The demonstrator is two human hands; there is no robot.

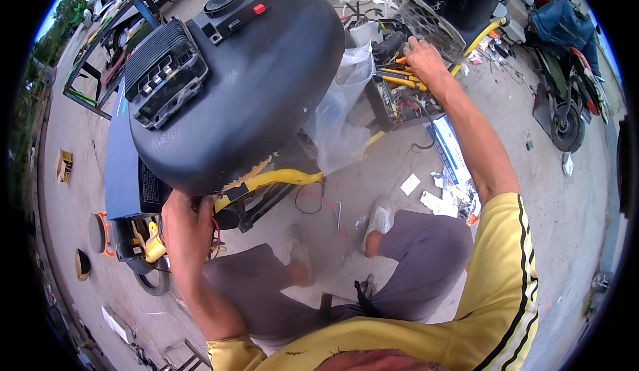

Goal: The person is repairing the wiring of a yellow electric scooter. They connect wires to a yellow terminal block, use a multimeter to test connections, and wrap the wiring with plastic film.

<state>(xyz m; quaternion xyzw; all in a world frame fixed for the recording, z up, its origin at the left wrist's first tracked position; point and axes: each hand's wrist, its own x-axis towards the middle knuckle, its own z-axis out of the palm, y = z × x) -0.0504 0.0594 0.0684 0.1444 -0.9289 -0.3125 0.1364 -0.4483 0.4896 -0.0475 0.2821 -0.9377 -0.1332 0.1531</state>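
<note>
A large black seat [266,71] fills the upper left, its torn edge above a yellow frame tube [283,177]. My left hand [190,218] is under the seat's near edge, beside the end of that tube, and its fingers are largely hidden. On the seat lie a finned controller box [165,71] and a black device with a round top and a red switch [229,11]. At the upper right, my right hand [424,59] reaches over a tool box [385,108], fingers curled at an orange-handled tool [401,61]. Orange-handled pliers [403,78] lie just below it.
A clear plastic bag [343,115] hangs between seat and tool box. Paper scraps and a blue-and-white box [451,150] lie on the ground to the right. A parked motorbike [569,98] stands at the far right, a metal frame [100,51] at the far left.
</note>
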